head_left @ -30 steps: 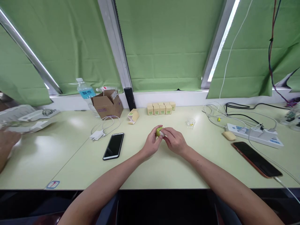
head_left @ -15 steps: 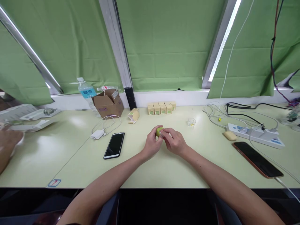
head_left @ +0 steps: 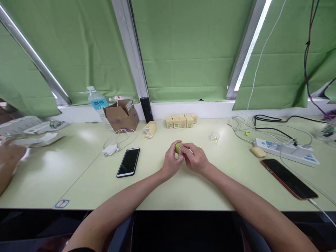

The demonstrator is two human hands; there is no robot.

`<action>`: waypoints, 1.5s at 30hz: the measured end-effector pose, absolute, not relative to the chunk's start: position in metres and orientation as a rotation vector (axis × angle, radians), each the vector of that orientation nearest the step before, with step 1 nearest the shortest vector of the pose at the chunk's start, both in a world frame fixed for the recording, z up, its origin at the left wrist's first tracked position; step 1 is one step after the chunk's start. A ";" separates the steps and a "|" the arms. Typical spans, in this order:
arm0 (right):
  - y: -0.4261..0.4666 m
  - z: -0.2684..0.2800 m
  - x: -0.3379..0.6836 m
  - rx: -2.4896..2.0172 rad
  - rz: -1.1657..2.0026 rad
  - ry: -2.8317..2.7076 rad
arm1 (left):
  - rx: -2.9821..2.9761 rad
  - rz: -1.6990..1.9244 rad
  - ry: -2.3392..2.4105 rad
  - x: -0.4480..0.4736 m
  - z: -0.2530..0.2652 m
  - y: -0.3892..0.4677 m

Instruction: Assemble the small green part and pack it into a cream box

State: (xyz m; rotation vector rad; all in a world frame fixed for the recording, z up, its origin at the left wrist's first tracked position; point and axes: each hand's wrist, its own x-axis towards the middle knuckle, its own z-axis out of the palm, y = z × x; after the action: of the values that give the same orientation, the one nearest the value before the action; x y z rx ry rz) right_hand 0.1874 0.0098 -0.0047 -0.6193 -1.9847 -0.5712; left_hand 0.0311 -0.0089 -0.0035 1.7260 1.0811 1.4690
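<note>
My left hand [head_left: 172, 161] is closed around a small green round object [head_left: 178, 147], held above the table in front of me. My right hand [head_left: 194, 157] meets it from the right, its thumb and fingers pinched together against the object's side. A tiny pale bit shows at the right fingertips, too small to name. Beyond the hands stand several small cream boxes [head_left: 179, 121] in a cluster. One opened cream box [head_left: 150, 129] lies to their left. A small clear plastic container [head_left: 214, 137] with something yellow in it sits farther right.
A black phone [head_left: 128, 162] lies on the left, near a white charger [head_left: 110, 149], a brown carton [head_left: 121, 116] and a water bottle [head_left: 99, 104]. On the right are a power strip [head_left: 286, 151] with cables and another phone [head_left: 288, 178]. Another person's hand [head_left: 12, 154] is at far left.
Both hands stay in nearly the same place, with the fingers shifting slightly on the green object. The view has moved a little.
</note>
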 end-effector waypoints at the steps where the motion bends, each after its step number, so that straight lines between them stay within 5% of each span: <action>1: 0.011 -0.006 0.188 -0.632 -0.561 -1.994 | 1.702 1.466 1.059 0.031 -0.004 -0.009; 10: 0.008 0.000 0.189 -0.656 -0.463 -1.984 | 1.487 1.325 0.670 0.030 0.002 -0.005; 45: 0.009 -0.003 0.189 -0.919 -0.052 -1.951 | 1.110 1.059 0.334 0.010 0.010 0.013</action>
State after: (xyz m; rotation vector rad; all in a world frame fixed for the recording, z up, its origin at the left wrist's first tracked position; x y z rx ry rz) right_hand 0.1892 0.0091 -0.0027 -0.9194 -1.9511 -0.0523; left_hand 0.0102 0.0129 0.0103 1.1103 0.3336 1.0589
